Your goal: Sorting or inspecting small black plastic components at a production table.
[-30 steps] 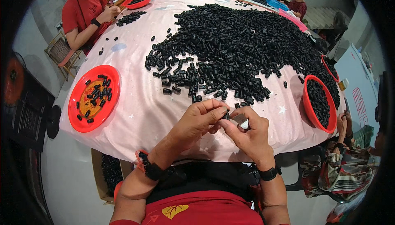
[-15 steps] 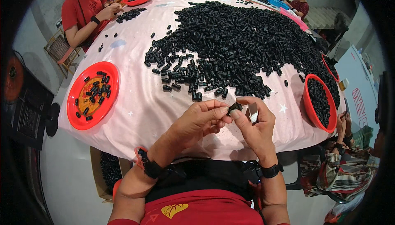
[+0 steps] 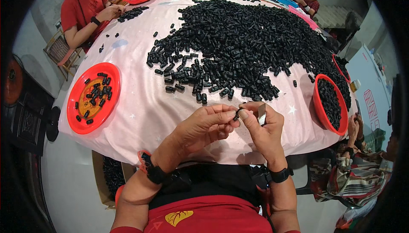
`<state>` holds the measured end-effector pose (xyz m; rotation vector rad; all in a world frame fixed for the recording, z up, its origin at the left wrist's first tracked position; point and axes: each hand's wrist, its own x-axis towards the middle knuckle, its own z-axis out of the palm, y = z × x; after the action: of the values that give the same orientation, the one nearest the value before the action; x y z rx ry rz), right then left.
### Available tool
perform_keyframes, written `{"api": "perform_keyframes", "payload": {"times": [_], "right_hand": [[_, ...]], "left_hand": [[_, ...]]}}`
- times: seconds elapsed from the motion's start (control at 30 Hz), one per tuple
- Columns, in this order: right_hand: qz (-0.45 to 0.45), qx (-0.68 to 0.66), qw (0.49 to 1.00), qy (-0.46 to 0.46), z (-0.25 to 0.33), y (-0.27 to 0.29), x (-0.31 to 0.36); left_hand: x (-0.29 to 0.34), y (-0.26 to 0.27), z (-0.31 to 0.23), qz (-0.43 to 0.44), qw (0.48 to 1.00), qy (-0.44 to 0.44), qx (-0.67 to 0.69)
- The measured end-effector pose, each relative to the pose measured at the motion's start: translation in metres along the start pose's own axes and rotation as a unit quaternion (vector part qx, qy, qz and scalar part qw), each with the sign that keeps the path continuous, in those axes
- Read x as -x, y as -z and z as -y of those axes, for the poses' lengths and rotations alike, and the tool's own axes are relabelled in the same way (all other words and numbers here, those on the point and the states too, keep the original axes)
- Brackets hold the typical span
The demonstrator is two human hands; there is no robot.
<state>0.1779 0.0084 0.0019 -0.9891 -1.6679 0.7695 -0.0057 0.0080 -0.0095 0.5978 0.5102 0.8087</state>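
Observation:
Above the near edge of the table, my left hand (image 3: 204, 126) pinches a small black plastic part (image 3: 237, 114) between thumb and forefinger. My right hand (image 3: 265, 131) is closed close beside it, its thumb and forefinger also on the part. A small flat grey blade-like piece (image 3: 261, 112) sticks up between the right fingers; its lower end is hidden in the hand. Just beyond my hands spreads a large pile of similar short black cylindrical parts (image 3: 238, 45).
A red basin (image 3: 73, 115) with several parts stands left on the pink cloth (image 3: 140, 135); a fuller red basin (image 3: 320, 112) stands right. A cardboard box (image 3: 99, 177) of black parts is below, left. Other people sit around the table, one in red (image 3: 87, 7) at far left.
The black part has turned between my fingers and shows less now. The blade-like piece has tilted slightly. My hands stay in nearly the same place; the whole view has shifted a little.

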Motion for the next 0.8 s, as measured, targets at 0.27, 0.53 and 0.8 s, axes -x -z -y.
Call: {"api": "perform_keyframes", "payload": {"times": [0.27,0.53,0.8], "right_hand": [[0.01,-0.013,1.0,-0.001,-0.001,0.001,-0.002],[0.073,0.051,0.996,-0.015,0.004,0.006,0.0],[0.086,0.137,0.987,0.002,-0.006,0.002,0.002]], "left_hand": [[0.0,0.0,0.002,0.013,1.0,0.013,0.019],[0.001,-0.003,0.004,-0.02,1.0,0.005,-0.002],[0.004,-0.008,0.002,-0.011,1.0,0.016,0.005]]}}
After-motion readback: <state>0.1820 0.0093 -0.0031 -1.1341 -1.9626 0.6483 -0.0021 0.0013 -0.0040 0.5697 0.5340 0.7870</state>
